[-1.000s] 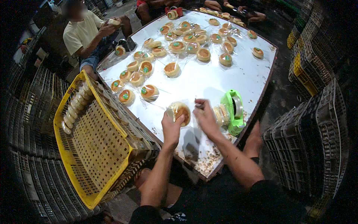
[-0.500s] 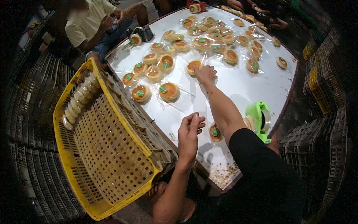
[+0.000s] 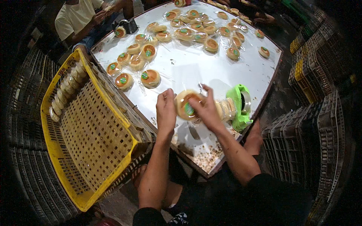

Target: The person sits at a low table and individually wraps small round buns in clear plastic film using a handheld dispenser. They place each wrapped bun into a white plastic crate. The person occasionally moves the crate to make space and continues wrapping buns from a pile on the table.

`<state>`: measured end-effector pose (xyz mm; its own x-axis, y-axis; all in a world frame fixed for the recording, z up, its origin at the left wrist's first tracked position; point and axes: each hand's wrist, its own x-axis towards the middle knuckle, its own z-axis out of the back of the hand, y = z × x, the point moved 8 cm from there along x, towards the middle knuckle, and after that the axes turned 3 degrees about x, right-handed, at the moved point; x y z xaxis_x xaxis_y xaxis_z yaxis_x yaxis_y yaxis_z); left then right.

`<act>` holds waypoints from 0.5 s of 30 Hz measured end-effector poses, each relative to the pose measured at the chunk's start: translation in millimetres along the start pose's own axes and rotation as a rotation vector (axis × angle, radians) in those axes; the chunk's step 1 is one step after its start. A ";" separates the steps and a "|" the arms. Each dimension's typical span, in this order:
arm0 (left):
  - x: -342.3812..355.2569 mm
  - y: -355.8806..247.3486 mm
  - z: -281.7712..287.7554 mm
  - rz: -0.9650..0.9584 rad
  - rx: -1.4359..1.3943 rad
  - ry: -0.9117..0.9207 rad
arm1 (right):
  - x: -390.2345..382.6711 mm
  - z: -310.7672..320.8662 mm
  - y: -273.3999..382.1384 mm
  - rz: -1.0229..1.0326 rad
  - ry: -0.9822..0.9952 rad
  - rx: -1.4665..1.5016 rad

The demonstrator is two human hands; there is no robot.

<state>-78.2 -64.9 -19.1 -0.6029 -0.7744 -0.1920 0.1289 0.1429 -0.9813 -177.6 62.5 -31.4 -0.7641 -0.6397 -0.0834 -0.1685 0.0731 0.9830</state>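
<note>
A round, golden-topped bun [image 3: 181, 106] with a green sticker is in my right hand [image 3: 207, 112], above the near part of the table. That hand is slightly blurred, its thumb across the bun's top and its fingers round the far side. My left hand [image 3: 166, 113] is at the bun's left edge, fingers curled together; whether they pinch the clear wrapper I cannot make out. To the right, a bright green tape dispenser [image 3: 237, 107] stands beside a row of wrapped buns [image 3: 227, 109], partly hidden by my right hand.
Many wrapped buns [image 3: 149, 78] lie on the white table [image 3: 245, 71]. A yellow crate [image 3: 132, 145] with a row of packed buns [image 3: 68, 88] stands tilted at the left. Stacked crates [image 3: 301, 139] line the right. A person [image 3: 77, 22] sits at the far left near a black dispenser [image 3: 129, 26].
My right hand has come back from the middle of the table towards me and now holds a bun. My left hand has moved up beside it. The whole view has shifted.
</note>
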 end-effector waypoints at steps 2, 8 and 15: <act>-4.2 -11.4 -5.9 -0.058 0.091 0.040 | -23.4 -18.7 28.1 0.356 0.017 -0.315; -85.8 -68.6 -25.5 -0.890 0.298 -0.013 | -64.0 39.1 71.6 0.490 -0.184 -0.119; -76.7 -40.0 -47.2 -0.454 -0.116 0.067 | -84.3 68.6 78.9 0.506 -0.229 0.209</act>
<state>-74.3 17.9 34.2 -0.6278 -0.7336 0.2602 -0.2457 -0.1303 -0.9605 -169.3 174.6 41.9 -0.8925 -0.3060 0.3315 0.1510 0.4899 0.8586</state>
